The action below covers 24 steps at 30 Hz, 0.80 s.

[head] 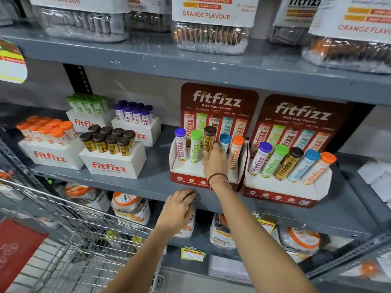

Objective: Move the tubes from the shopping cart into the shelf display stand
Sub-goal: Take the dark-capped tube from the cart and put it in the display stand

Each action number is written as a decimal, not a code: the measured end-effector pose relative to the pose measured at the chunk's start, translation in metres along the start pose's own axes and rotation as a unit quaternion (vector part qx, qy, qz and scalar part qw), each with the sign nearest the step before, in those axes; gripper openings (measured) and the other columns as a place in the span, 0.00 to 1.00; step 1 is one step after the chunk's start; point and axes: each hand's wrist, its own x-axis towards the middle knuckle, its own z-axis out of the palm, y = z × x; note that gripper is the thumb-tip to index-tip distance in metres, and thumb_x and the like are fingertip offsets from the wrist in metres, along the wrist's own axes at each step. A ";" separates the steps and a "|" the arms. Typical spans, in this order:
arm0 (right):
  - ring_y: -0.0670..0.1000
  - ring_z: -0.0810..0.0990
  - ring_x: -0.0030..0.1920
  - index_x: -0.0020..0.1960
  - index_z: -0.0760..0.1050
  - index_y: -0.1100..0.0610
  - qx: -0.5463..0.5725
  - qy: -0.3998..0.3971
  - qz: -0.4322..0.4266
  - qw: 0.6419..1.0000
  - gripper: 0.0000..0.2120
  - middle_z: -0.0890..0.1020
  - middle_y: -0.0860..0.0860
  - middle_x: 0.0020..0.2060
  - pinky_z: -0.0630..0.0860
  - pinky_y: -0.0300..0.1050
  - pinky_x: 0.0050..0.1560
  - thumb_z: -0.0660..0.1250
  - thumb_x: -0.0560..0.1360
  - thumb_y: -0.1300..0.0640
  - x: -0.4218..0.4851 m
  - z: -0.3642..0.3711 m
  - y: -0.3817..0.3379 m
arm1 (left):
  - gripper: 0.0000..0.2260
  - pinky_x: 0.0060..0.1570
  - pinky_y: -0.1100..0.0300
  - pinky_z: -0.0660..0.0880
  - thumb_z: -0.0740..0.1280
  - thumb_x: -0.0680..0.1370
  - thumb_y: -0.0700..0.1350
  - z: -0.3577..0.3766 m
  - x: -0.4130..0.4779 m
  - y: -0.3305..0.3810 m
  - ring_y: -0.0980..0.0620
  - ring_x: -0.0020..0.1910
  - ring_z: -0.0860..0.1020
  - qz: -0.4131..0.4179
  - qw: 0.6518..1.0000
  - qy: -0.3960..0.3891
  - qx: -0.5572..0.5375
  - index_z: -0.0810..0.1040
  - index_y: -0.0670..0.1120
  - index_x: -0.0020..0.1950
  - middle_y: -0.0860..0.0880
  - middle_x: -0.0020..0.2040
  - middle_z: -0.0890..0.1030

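The right hand [215, 160] reaches into the left display stand [191, 180] on the grey shelf [148, 187], and its fingers grasp the brown-capped tube [209, 137], which stands upright in the middle slot between the green-capped tube [195, 146] and the blue-capped tube [224, 141]. A purple-capped tube [180, 143] and an orange-capped tube [236, 150] stand in the outer slots of the same stand. The left hand [176, 210] holds nothing, its fingers lie curled on the front edge of the shelf, and the wire cart [74, 235] is below on the left.
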 end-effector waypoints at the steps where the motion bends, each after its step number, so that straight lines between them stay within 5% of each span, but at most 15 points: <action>1: 0.62 0.77 0.56 0.61 0.66 0.64 0.000 -0.002 0.005 1.000 0.14 0.78 0.61 0.56 0.75 0.54 0.51 0.58 0.78 0.58 -0.001 0.000 -0.001 | 0.17 0.57 0.47 0.72 0.68 0.72 0.40 0.001 -0.001 0.000 0.44 0.58 0.75 0.001 1.000 0.001 -0.002 0.74 0.44 0.61 0.45 0.60 0.78; 11: 0.65 0.78 0.51 0.55 0.69 0.68 0.071 -0.035 0.011 0.997 0.09 0.78 0.67 0.50 0.79 0.62 0.49 0.60 0.77 0.66 -0.011 0.008 0.012 | 0.18 0.59 0.47 0.71 0.67 0.74 0.40 0.002 -0.003 -0.003 0.44 0.60 0.74 0.004 1.000 -0.002 0.001 0.73 0.44 0.63 0.45 0.62 0.77; 24: 0.61 0.81 0.52 0.58 0.70 0.64 0.037 0.027 0.059 0.997 0.15 0.82 0.62 0.50 0.78 0.51 0.48 0.65 0.75 0.57 -0.007 0.009 -0.003 | 0.18 0.61 0.47 0.69 0.65 0.75 0.41 0.003 -0.002 -0.003 0.44 0.62 0.72 -0.002 1.000 -0.010 0.004 0.72 0.45 0.65 0.45 0.64 0.76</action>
